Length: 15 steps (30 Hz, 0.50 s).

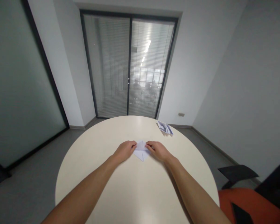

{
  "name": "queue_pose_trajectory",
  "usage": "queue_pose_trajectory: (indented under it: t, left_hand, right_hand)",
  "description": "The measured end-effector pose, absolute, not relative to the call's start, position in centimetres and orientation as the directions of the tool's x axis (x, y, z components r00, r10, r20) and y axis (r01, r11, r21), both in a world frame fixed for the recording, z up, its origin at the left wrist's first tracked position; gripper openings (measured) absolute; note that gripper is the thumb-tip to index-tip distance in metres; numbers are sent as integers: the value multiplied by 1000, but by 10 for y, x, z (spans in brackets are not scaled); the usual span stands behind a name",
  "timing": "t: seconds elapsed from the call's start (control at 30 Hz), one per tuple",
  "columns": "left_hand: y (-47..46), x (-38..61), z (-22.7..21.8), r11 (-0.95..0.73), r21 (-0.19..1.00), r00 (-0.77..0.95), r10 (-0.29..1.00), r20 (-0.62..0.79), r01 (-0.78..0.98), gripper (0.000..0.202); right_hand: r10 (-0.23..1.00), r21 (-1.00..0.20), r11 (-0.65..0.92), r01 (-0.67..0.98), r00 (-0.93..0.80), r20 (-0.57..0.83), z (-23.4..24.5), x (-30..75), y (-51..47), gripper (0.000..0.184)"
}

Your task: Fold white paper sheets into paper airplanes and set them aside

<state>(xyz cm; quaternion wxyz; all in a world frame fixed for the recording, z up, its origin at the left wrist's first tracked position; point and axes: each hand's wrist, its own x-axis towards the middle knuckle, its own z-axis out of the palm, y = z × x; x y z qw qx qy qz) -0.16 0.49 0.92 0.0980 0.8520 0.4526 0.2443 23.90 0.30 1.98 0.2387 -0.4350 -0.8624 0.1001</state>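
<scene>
A small folded white paper (142,151) lies on the round cream table (112,193), its point facing me. My left hand (124,150) rests at the paper's left edge, fingers curled and pinching it. My right hand (157,149) does the same at the right edge, fingers bent over the top fold. Both forearms stretch out over the table from the near side.
A second folded paper (165,127) lies at the table's far right rim. An orange chair with black armrests (245,205) stands at the near right. Glass sliding doors with blinds (129,65) are straight ahead; a frosted glass wall (16,84) is on the left.
</scene>
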Motion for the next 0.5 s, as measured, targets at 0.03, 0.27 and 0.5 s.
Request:
queue_pose_trajectory:
  t: [0.03, 0.27, 0.5]
  left_hand:
    - [5, -1, 9, -562, 377, 463, 825, 325, 736, 29]
    - [3, -1, 10, -503, 354, 413, 860, 300, 789, 26]
    - [4, -1, 5, -482, 387, 385, 872, 302, 786, 35]
  right_hand:
    - [802, -382, 597, 706, -503, 322, 19, 239, 3, 34]
    - [820, -371, 570, 733, -483, 307, 19, 239, 3, 32]
    - [830, -387, 558, 734, -476, 292, 18, 239, 2, 38]
